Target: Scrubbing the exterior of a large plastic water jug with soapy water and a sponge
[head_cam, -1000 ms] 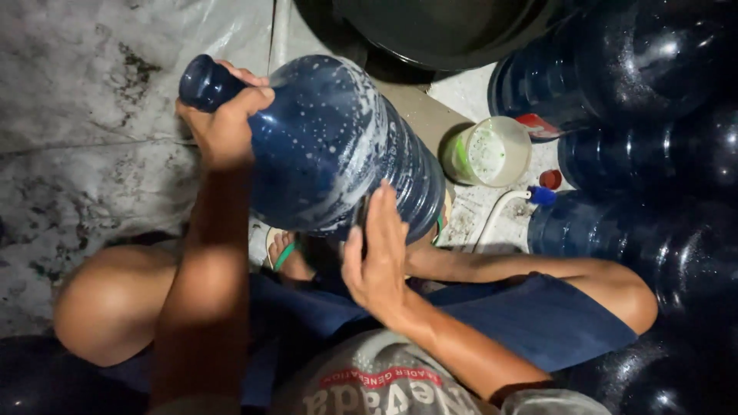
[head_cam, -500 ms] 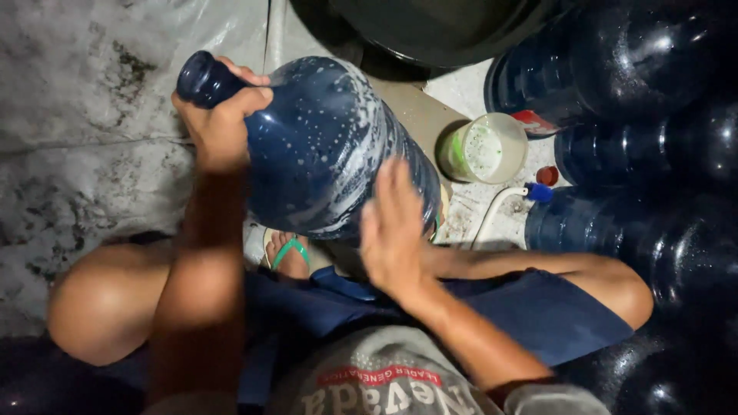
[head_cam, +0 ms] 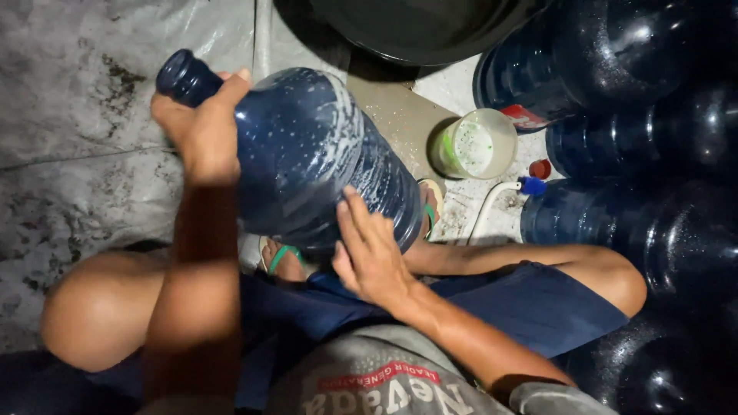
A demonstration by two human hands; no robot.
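A large dark blue water jug (head_cam: pixel 307 154) lies tilted on its side above my knees, streaked inside with white suds, its neck pointing up-left. My left hand (head_cam: pixel 201 127) is wrapped around the neck and shoulder of the jug. My right hand (head_cam: pixel 369 250) lies flat with fingers spread against the jug's lower side near its base. I squat, with my feet in green-strapped sandals (head_cam: pixel 280 257) under the jug.
Several more dark blue jugs (head_cam: pixel 638 154) are stacked at the right. A white cup of greenish soapy liquid (head_cam: pixel 473 144) stands on the wet floor, beside a white hose with a blue tip (head_cam: pixel 523 186) and a small red cap (head_cam: pixel 540 168). A black basin (head_cam: pixel 415 27) sits at the top.
The jug has swung slightly, its neck shifting left and down. My right hand slid lower along the jug's side toward the base.
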